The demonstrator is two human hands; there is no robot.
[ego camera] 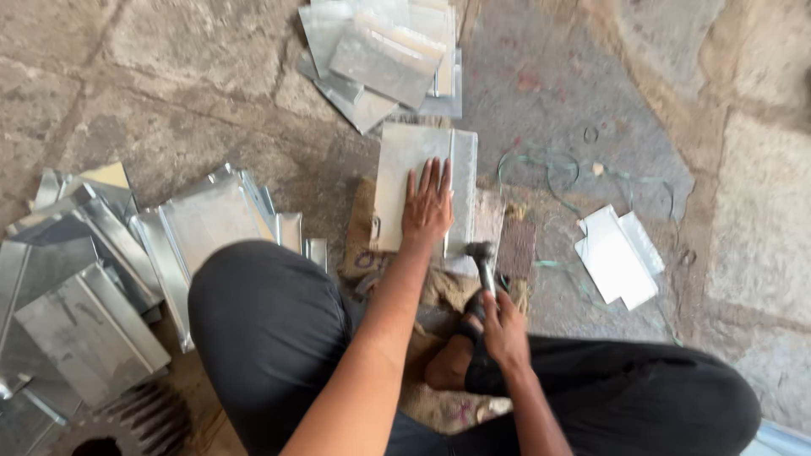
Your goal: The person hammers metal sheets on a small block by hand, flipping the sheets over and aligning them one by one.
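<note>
Seated worker on a stone floor [211,76], seen from above. The left hand [427,207] is lying flat, palm down, fingers extended and pointing away from the body, forearm running diagonally up from the lower centre; it is not gripping anything but is pressing on one folded metal sheet [397,169]. The right hand [505,329] is curling fully closed around the handle of one hammer [484,257], wrist bent inward, forearm coming up from the lower right. The hammer's head is sitting at the lower right corner of the sheet, just beside the heel of the left hand; whether it is touching the metal cannot be told. The sheet is lying directly under and beyond the left palm, its raised folded edge running along the right side of the fingers, and it is resting on a piece of sacking [363,245] spread beneath both hands. Well beyond the left fingertips is lying one stack of flat sheets [384,59]. Far to the left of the left forearm, past the bent knee, is spreading one pile of folded sheets [93,270]; an exact count is not possible in either heap. To the right of the hammer hand is lying one white cut piece [617,253], with a loop of green cord [549,165] near it
</note>
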